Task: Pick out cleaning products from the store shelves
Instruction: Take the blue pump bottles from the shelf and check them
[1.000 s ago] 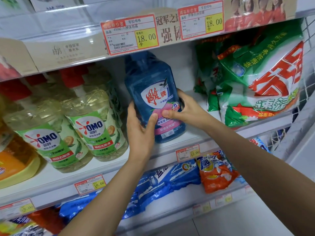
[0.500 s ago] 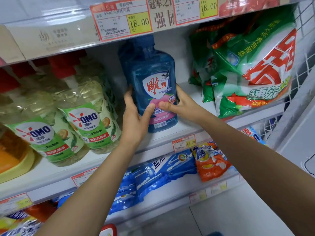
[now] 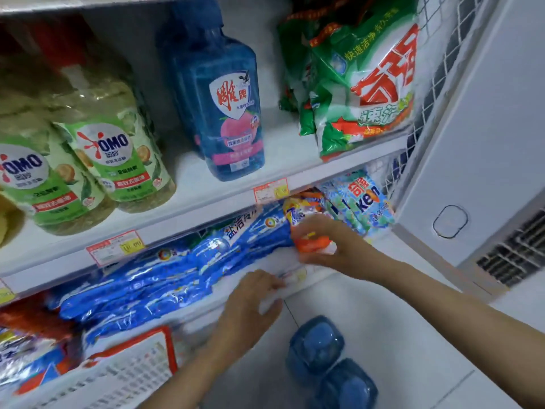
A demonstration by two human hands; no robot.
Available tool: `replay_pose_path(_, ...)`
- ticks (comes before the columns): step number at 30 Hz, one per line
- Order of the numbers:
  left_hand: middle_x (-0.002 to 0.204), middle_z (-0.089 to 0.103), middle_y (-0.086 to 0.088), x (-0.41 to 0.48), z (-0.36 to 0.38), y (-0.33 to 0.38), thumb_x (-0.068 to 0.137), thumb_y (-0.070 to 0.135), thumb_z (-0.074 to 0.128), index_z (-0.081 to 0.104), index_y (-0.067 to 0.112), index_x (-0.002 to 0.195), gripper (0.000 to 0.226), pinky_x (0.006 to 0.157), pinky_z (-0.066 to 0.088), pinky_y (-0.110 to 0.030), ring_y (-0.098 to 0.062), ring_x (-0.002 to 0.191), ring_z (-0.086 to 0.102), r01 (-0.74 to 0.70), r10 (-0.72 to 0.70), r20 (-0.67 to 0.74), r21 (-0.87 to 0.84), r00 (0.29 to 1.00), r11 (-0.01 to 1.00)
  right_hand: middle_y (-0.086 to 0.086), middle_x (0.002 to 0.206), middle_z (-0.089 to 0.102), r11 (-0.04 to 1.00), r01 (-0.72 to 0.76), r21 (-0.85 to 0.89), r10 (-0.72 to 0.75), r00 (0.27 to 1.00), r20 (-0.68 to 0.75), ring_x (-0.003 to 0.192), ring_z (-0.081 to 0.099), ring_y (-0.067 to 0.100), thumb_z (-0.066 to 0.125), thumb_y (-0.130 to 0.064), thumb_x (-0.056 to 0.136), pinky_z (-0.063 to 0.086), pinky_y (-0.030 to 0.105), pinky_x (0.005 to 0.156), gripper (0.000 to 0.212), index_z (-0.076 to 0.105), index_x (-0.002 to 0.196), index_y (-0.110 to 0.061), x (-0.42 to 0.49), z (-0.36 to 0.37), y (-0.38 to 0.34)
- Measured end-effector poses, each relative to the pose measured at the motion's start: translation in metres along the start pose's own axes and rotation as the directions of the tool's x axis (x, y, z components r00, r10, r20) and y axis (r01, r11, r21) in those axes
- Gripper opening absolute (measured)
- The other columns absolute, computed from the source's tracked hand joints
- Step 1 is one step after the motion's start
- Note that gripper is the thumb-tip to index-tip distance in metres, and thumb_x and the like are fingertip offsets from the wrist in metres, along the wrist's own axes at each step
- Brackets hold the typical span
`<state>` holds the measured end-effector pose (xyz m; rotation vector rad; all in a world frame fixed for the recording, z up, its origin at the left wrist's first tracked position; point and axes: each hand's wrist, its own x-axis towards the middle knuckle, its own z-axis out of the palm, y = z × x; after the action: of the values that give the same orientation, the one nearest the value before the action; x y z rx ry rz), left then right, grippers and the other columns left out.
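Observation:
A tall blue detergent bottle (image 3: pixel 219 98) stands upright on the middle shelf (image 3: pixel 188 187), with no hand on it. On the lower shelf lies an orange Tide powder bag (image 3: pixel 306 228); my right hand (image 3: pixel 333 246) grips its near end. My left hand (image 3: pixel 250 308) hovers below it at the lower shelf's front edge, fingers loosely extended and holding nothing. Two blue bottles (image 3: pixel 327 364) stand on the floor beneath my arms, seen from above.
Green-labelled OMO bottles (image 3: pixel 118 149) stand left on the middle shelf, green and white powder bags (image 3: pixel 362 84) on the right. Blue powder bags (image 3: pixel 165 273) fill the lower shelf, a pale blue bag (image 3: pixel 362 202) at its right end. A red-rimmed basket (image 3: pixel 129 367) sits lower left, a white cabinet (image 3: pixel 486 143) on the right.
Both hands let go of the blue bottle and dropped to the lower shelf. My right hand took hold of the orange bag. The view tilted down.

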<state>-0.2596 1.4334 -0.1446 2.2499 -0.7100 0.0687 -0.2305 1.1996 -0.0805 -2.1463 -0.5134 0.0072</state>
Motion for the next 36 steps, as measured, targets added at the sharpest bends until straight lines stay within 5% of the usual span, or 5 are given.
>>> replay_pose_path(5,0.141,0.046,0.011,-0.054,0.076,-0.028,0.082,0.035,0.074,0.038,0.042,0.130,0.061,0.100,0.034,-0.012,-0.009,0.127,0.046,0.328,-0.255,0.549,-0.036,0.796,0.944,-0.006,0.130,0.060,0.952,-0.293,-0.092,0.305,0.861,0.407,0.116,0.057,0.007,0.076,-0.026,0.086,0.048,0.027,0.099,0.040,0.062,0.124,-0.028,-0.084,0.044,0.064)
replay_pose_path(11,0.110,0.050,0.053,-0.052,0.096,-0.006,0.066,0.027,0.078,0.042,0.077,0.110,0.076,0.078,0.036,0.006,0.027,0.103,0.049,0.389,-0.225,0.424,-0.354,0.878,0.851,0.006,0.124,0.066,0.974,-0.211,-0.080,0.225,0.931,0.289,0.110,0.062,0.018,0.070,-0.020,0.091,0.049,0.031,0.098,0.039,0.063,0.127,-0.007,-0.093,0.073,0.084)
replay_pose_path(17,0.120,0.062,0.016,-0.037,0.110,-0.008,0.041,0.052,0.081,0.052,0.040,0.118,0.082,0.097,0.049,-0.033,-0.006,0.111,0.060,0.577,-0.513,0.273,-0.269,0.814,0.771,0.009,0.111,0.068,0.986,-0.155,-0.057,0.162,0.973,0.162,0.099,0.063,0.017,0.068,-0.022,0.091,0.051,0.031,0.090,0.030,0.066,0.114,-0.004,-0.075,0.079,0.084)
replay_pose_path(26,0.108,0.066,0.020,0.008,0.064,0.012,0.039,0.072,0.070,0.047,0.054,0.114,0.080,0.085,0.056,-0.033,-0.003,0.096,0.063,0.423,-0.430,-0.040,-0.112,0.902,0.899,-0.011,0.116,0.063,0.983,-0.147,0.110,0.152,0.987,-0.044,0.105,0.059,0.000,0.067,-0.029,0.090,0.049,0.017,0.088,0.031,0.057,0.120,-0.033,-0.037,0.023,0.040)
replay_pose_path(36,0.106,0.069,0.017,0.090,-0.039,0.114,0.042,0.079,0.068,0.059,0.041,0.124,0.091,0.084,0.056,-0.042,-0.010,0.093,0.065,0.280,-0.330,-0.373,-0.183,0.867,0.942,-0.039,0.142,0.031,0.957,-0.005,0.289,0.113,0.926,-0.360,0.134,0.040,-0.006,0.092,-0.034,0.058,0.046,0.016,0.099,0.133,-0.004,0.147,-0.050,-0.026,0.012,-0.005)
